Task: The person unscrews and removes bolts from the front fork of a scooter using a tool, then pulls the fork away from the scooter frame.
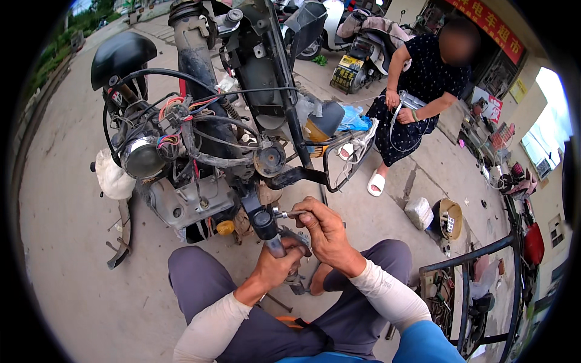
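Observation:
In front of me stands a partly stripped motorbike or trike front end, its wiring (175, 115) exposed. A black collar (264, 222) joins a grey metal tube (275, 245) that slants down toward me. My left hand (278, 264) is wrapped round this tube just below the collar. Pinched between the thumb and fingers of my right hand (330, 233) is a short metal rod (293, 214), its end close against the collar's side; whether it is a bolt or a tool I cannot tell. A grey metal bracket (296, 239) shows between my hands, partly hidden.
A round headlamp (142, 157) and a grey metal cover (190, 199) hang at the left. On the right another person (423, 91) sits holding a metal part. A black tube frame (478, 251) with loose parts, a brown bowl (449, 218) and a white block (418, 213) lie nearby.

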